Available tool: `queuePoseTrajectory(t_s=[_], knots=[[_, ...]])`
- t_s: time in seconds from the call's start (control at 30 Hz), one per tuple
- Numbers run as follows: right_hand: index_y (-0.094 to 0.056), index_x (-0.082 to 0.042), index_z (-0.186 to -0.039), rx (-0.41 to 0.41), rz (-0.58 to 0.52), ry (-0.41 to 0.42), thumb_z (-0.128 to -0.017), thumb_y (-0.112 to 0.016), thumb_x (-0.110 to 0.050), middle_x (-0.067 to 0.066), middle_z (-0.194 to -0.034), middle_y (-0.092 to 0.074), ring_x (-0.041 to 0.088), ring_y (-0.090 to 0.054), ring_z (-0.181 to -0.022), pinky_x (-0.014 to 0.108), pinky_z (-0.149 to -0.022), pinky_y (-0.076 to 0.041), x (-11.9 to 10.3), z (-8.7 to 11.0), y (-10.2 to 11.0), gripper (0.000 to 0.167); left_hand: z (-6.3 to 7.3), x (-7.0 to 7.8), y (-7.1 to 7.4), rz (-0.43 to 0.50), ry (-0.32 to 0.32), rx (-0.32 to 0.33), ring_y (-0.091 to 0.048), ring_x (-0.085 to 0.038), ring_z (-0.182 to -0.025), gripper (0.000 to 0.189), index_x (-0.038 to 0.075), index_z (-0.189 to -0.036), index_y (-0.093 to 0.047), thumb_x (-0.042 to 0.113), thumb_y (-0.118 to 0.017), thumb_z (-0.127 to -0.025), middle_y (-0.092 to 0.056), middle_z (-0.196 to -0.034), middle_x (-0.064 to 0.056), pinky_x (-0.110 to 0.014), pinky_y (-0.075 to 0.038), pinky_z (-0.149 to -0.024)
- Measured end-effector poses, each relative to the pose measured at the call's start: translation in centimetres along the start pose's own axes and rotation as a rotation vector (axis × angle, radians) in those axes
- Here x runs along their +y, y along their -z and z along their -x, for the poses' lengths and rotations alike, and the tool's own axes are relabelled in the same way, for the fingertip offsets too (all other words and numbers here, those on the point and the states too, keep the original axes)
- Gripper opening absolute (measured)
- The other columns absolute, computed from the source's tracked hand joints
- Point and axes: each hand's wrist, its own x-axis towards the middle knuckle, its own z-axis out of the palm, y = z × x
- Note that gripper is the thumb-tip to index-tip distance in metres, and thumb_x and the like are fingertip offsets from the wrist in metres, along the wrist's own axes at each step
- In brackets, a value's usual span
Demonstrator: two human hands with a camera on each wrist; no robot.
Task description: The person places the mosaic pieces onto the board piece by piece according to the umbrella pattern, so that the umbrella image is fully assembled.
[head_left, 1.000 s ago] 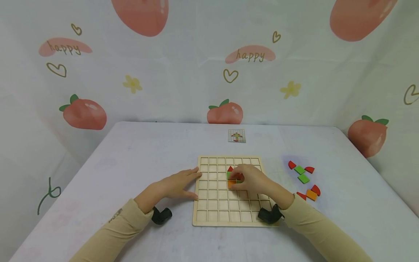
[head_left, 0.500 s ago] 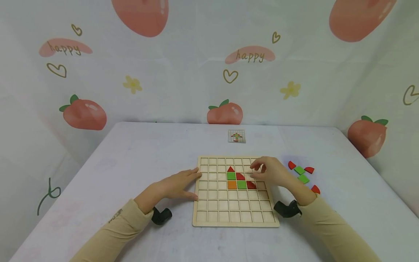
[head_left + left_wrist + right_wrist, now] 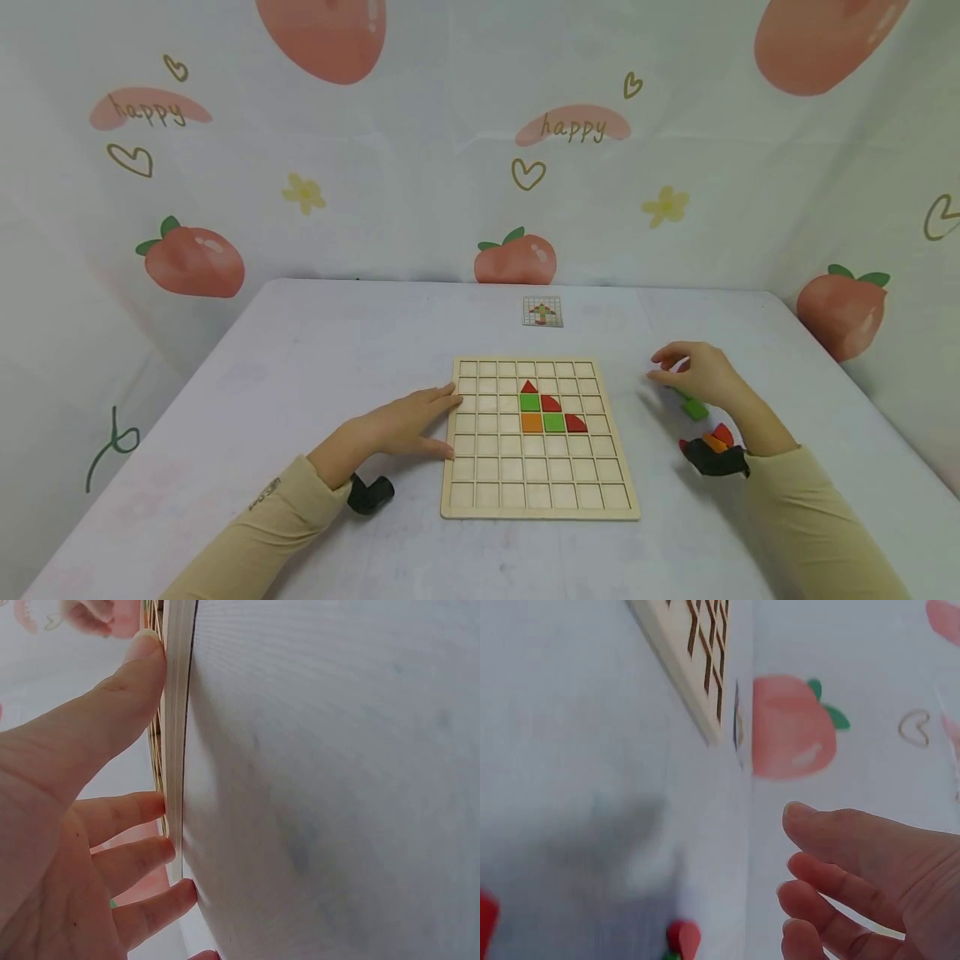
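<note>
A wooden grid board [image 3: 487, 496] lies on the table. Set in its cells are a red triangle [image 3: 528, 387], a green square [image 3: 529, 403], an orange square [image 3: 532, 423], a second green square [image 3: 553, 423] and two red quarter-circles [image 3: 551, 404]. My left hand [image 3: 408, 425] rests against the board's left edge, fingers spread; the left wrist view shows its fingertips touching the rim [image 3: 175, 750]. Over the loose pieces at the right hovers my right hand [image 3: 701, 375], fingers loosely bent, nothing between them. It partly hides a green tile [image 3: 695, 410] and others.
A small pattern card [image 3: 542, 312] lies behind the board. Near the right wrist are an orange tile [image 3: 715, 443] and a red piece [image 3: 723, 434], partly covered by the black wrist camera [image 3: 712, 458]. A printed curtain [image 3: 420, 208] hangs at the table's back.
My right hand has left the board and moved right, over the loose pieces. The red quarter-circles in the board are now uncovered. My left hand has stayed put.
</note>
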Motion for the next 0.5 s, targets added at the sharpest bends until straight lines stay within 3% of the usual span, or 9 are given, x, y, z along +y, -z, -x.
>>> queuePoseTrajectory(t_s=[0.27,0.5], knots=[[-0.063,0.006,-0.106,-0.038,-0.009,-0.084,-0.083,-0.069,-0.025,0.020,-0.094,-0.064,0.030,-0.060,-0.085,0.025,-0.060,-0.047,3.2,0.8,1.1,0.039,0.0,0.0,0.1,0.003,0.005,-0.007,-0.023,-0.034,-0.142,0.079,0.006,-0.145,-0.031,0.045,-0.064,-0.084,-0.019,-0.156,-0.015,-0.048,-0.025,-0.116],[-0.062,0.006,-0.107,-0.093,0.016,-0.159,-0.082,-0.070,-0.027,0.024,-0.098,-0.062,0.032,-0.055,-0.088,0.029,-0.065,-0.047,4.4,1.2,1.0,0.042,0.0,0.0,0.1,0.002,0.011,-0.011,-0.023,-0.034,-0.143,0.080,0.007,-0.146,-0.030,0.045,-0.064,-0.084,-0.019,-0.156,-0.015,-0.049,-0.025,-0.116]])
